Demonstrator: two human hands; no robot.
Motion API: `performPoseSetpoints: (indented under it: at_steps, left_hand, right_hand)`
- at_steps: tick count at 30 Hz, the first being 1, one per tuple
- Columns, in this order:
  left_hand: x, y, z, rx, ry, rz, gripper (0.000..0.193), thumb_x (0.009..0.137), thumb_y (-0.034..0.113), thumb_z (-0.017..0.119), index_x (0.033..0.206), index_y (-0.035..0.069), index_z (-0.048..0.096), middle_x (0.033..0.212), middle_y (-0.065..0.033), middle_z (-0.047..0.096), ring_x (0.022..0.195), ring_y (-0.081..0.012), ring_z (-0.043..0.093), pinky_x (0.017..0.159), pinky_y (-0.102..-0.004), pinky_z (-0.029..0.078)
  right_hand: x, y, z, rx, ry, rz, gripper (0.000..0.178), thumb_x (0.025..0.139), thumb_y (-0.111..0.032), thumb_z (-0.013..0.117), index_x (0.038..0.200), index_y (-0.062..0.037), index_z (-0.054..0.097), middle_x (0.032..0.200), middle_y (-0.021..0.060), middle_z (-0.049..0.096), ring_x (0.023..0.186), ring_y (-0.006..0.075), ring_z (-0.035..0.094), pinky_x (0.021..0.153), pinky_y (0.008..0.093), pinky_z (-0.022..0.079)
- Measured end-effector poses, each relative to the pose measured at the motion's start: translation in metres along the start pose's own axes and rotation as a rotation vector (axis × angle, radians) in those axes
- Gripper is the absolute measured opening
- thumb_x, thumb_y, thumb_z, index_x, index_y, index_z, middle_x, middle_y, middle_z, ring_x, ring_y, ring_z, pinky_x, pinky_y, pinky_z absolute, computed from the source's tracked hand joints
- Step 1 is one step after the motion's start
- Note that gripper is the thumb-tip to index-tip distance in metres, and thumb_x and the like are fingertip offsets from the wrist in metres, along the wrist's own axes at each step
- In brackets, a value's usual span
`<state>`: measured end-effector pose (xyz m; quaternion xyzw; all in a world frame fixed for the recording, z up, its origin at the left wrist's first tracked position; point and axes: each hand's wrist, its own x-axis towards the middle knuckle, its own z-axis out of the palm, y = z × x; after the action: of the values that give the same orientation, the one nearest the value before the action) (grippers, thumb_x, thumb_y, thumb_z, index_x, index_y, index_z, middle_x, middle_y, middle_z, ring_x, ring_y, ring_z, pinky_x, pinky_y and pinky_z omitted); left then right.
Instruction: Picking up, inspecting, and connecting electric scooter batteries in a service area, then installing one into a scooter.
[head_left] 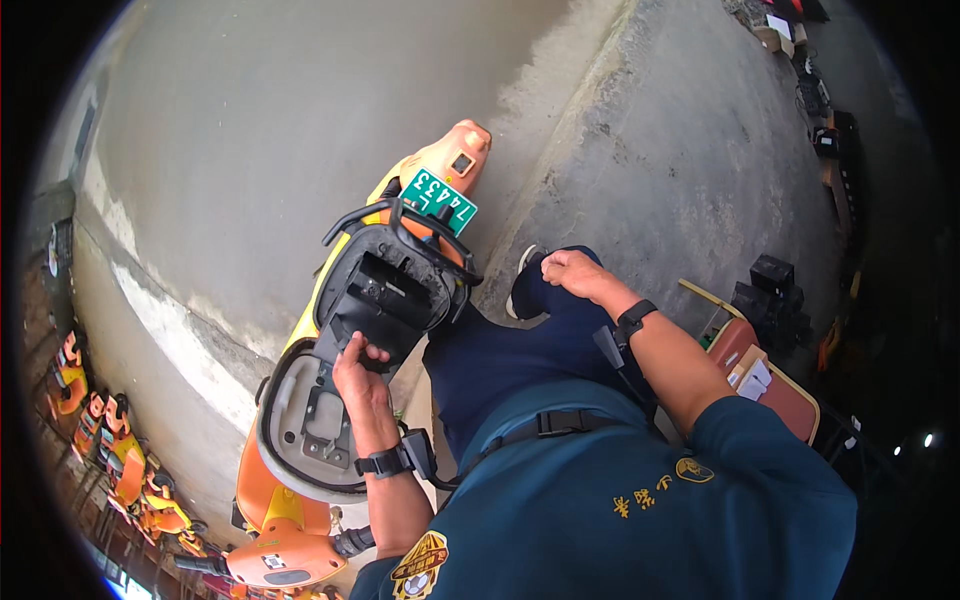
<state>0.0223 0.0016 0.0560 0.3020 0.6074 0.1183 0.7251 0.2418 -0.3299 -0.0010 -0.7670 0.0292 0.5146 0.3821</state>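
Note:
An orange-and-yellow scooter (450, 160) stands at my left, with its seat tipped up toward the handlebar. The grey seat underside (290, 440) shows metal latch plates. Beside it, the black compartment (432, 297) under the seat lies uncovered. My left hand (362, 372) is closed at the near edge of a black panel (388, 325) in the compartment; part of the grip is hidden. My right hand (578, 274) rests on my bent knee with its fingers curled in, and nothing shows in it.
A black grab rail (430, 245) and a green plate (440, 200) are at the scooter's tail. To my right stands a reddish-brown chair (735, 345) with papers, near black boxes (772, 275). Several orange scooters (130, 465) line the far left.

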Motion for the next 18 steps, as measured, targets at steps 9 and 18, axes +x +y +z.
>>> performPoseSetpoints:
  at_steps: [9, 18]
  left_hand:
    - [-0.166, 0.102, 0.048, 0.079, 0.072, 0.198, 0.024, 0.092, 0.031, 0.062, 0.077, 0.015, 0.053, 0.060, 0.0044, 0.046, 0.051, -0.0098, 0.043, 0.046, -0.0250, 0.038]
    - [-0.243, 0.134, 0.160, 0.367, -0.102, 0.283, 0.026, 0.090, 0.033, 0.058, 0.091, 0.008, 0.063, 0.076, -0.0070, 0.064, 0.066, -0.0214, 0.060, 0.057, -0.0365, 0.050]
  right_hand:
    - [-0.161, 0.196, -0.242, 0.381, 0.544, 0.273, 0.031, 0.092, -0.026, 0.056, 0.109, -0.0011, 0.062, 0.093, 0.0095, 0.068, 0.080, 0.0173, 0.064, 0.076, 0.0330, 0.051]
    - [-0.288, 0.274, -0.267, 0.517, 0.641, 0.502, 0.027, 0.089, -0.025, 0.062, 0.094, 0.0013, 0.066, 0.073, 0.0077, 0.065, 0.061, 0.0184, 0.060, 0.058, 0.0360, 0.049]
